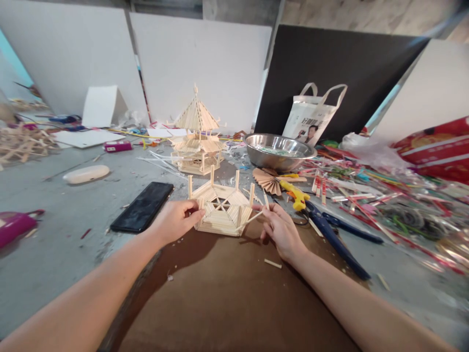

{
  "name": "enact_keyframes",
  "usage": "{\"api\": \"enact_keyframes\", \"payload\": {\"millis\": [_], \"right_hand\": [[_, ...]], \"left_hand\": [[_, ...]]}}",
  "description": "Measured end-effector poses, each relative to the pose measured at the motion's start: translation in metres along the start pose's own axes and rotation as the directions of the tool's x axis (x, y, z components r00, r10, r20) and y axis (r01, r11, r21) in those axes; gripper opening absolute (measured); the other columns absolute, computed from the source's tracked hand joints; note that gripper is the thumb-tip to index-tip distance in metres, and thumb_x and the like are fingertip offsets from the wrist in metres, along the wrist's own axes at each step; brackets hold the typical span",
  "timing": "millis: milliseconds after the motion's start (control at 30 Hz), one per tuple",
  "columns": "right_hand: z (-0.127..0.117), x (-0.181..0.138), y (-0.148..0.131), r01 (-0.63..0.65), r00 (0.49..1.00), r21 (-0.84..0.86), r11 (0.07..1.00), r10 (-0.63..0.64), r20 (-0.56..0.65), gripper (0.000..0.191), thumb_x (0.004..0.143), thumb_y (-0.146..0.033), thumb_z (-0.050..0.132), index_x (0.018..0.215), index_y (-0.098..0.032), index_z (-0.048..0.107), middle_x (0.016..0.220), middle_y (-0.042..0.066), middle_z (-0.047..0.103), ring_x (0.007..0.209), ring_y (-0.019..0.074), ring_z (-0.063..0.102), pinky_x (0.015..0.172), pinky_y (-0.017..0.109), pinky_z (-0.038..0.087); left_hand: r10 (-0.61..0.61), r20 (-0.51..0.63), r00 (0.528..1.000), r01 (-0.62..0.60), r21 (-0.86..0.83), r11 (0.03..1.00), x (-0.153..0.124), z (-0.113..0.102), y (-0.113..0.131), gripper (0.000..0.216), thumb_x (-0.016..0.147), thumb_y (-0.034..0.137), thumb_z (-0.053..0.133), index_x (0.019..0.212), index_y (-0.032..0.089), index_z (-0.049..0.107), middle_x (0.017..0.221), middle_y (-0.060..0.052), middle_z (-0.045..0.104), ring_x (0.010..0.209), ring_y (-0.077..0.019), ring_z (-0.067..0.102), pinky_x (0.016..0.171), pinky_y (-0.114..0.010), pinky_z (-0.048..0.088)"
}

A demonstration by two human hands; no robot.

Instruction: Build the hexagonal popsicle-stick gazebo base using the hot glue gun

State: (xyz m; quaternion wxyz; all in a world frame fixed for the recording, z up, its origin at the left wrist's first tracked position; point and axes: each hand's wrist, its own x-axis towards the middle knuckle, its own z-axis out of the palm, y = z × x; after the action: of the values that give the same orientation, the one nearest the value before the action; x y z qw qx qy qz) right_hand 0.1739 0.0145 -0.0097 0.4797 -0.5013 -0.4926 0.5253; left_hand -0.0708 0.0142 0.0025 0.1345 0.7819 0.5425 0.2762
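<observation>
A small hexagonal frame of wooden sticks (222,208) with upright posts sits on a brown cardboard sheet (227,288). My left hand (175,221) is closed on its left side, fingers pinching the edge. On the frame's right, my right hand (280,230) pinches a thin wooden stick (252,219) that reaches into the frame. A short loose stick piece (273,263) lies on the cardboard near my right wrist.
A finished stick pagoda (197,134) stands behind the frame. A black phone (142,207) lies to the left. To the right are a yellow glue gun (296,193), blue scissors (331,234), a steel bowl (278,150), a white bag (311,115) and several scattered chopstick wrappers.
</observation>
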Motion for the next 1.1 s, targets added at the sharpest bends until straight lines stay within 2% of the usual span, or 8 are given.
{"api": "enact_keyframes", "payload": {"millis": [133,267,500,633,733,933,1033,1100], "right_hand": [[0.001,-0.002,-0.002,0.119,0.99,0.039,0.992,-0.116,-0.075,0.018,0.072,-0.037,0.05,0.073,-0.021,0.045,0.041,-0.01,0.034,0.028,0.0041,0.024,0.032,0.02,0.034],[0.002,-0.003,-0.003,0.156,0.986,0.087,0.984,-0.15,-0.071,0.018,0.072,-0.035,0.051,0.071,-0.021,0.04,0.059,-0.006,0.049,0.03,0.0021,0.023,0.032,0.02,0.034],[0.002,-0.005,-0.003,0.111,0.994,0.082,0.99,-0.111,-0.003,0.019,0.074,-0.039,0.048,0.075,-0.022,0.039,0.058,-0.005,0.055,0.029,0.0028,0.022,0.035,0.023,0.036],[0.003,-0.005,-0.001,0.09,0.996,0.092,0.992,-0.092,0.02,0.018,0.073,-0.037,0.05,0.074,-0.022,0.04,0.059,-0.005,0.054,0.029,0.0023,0.023,0.036,0.023,0.039],[0.004,-0.007,-0.001,0.056,0.998,0.093,0.994,-0.059,0.026,0.018,0.072,-0.037,0.052,0.074,-0.022,0.042,0.054,-0.006,0.051,0.029,0.0025,0.024,0.035,0.022,0.039],[0.008,-0.009,-0.002,0.048,0.997,0.057,0.997,-0.052,0.054,0.021,0.071,-0.038,0.052,0.074,-0.02,0.042,0.051,-0.005,0.052,0.033,0.005,0.036,0.034,0.019,0.037],[0.009,-0.01,-0.002,0.025,0.995,0.085,0.996,-0.034,0.098,0.019,0.072,-0.036,0.051,0.076,-0.02,0.042,0.054,-0.004,0.057,0.03,0.0029,0.03,0.035,0.019,0.038],[0.008,-0.009,-0.001,0.016,0.992,0.107,0.994,-0.029,0.122,0.018,0.073,-0.034,0.05,0.076,-0.019,0.041,0.058,-0.003,0.06,0.027,0.001,0.026,0.034,0.019,0.038]], "left_hand": [[0.018,0.15,0.989,0.006,-0.158,0.987,-0.003,0.0,0.007,0.031,0.077,0.039,0.041,0.068,0.013,0.056,0.055,0.002,0.05,0.05,-0.0085,0.044,0.046,-0.018,0.032],[0.078,0.331,0.94,0.053,-0.37,0.928,-0.008,0.002,0.018,0.031,0.078,0.033,0.042,0.098,0.014,0.057,0.092,-0.005,0.061,0.071,-0.0128,0.055,0.061,-0.021,0.042],[0.238,0.566,0.79,0.071,-0.469,0.88,-0.014,0.002,0.031,0.064,0.076,0.028,0.048,0.132,0.024,0.018,0.129,-0.008,0.039,0.107,-0.0182,0.046,0.089,-0.033,0.038],[0.343,0.652,0.676,-0.085,-0.393,0.916,-0.014,-0.006,0.037,0.07,0.072,0.038,0.054,0.131,0.027,0.02,0.14,-0.003,0.01,0.126,-0.0254,0.015,0.102,-0.042,0.015],[0.37,0.693,0.619,-0.119,-0.383,0.916,-0.014,-0.006,0.04,0.074,0.07,0.045,0.054,0.131,0.027,0.017,0.141,-0.001,0.002,0.127,-0.0267,0.007,0.103,-0.043,0.009],[0.391,0.666,0.635,-0.136,-0.402,0.905,-0.017,0.0,0.04,0.075,0.068,0.046,0.055,0.131,0.027,0.019,0.141,-0.002,0.008,0.126,-0.0265,0.012,0.102,-0.043,0.012],[0.363,0.607,0.707,-0.121,-0.401,0.908,-0.016,-0.006,0.039,0.057,0.069,0.036,0.056,0.123,0.025,0.039,0.132,-0.005,0.035,0.117,-0.0236,0.035,0.096,-0.036,0.029],[0.269,0.55,0.791,-0.037,-0.394,0.918,-0.016,-0.013,0.037,0.033,0.072,0.028,0.05,0.102,0.02,0.058,0.104,-0.005,0.06,0.09,-0.018,0.055,0.077,-0.027,0.043]]}}
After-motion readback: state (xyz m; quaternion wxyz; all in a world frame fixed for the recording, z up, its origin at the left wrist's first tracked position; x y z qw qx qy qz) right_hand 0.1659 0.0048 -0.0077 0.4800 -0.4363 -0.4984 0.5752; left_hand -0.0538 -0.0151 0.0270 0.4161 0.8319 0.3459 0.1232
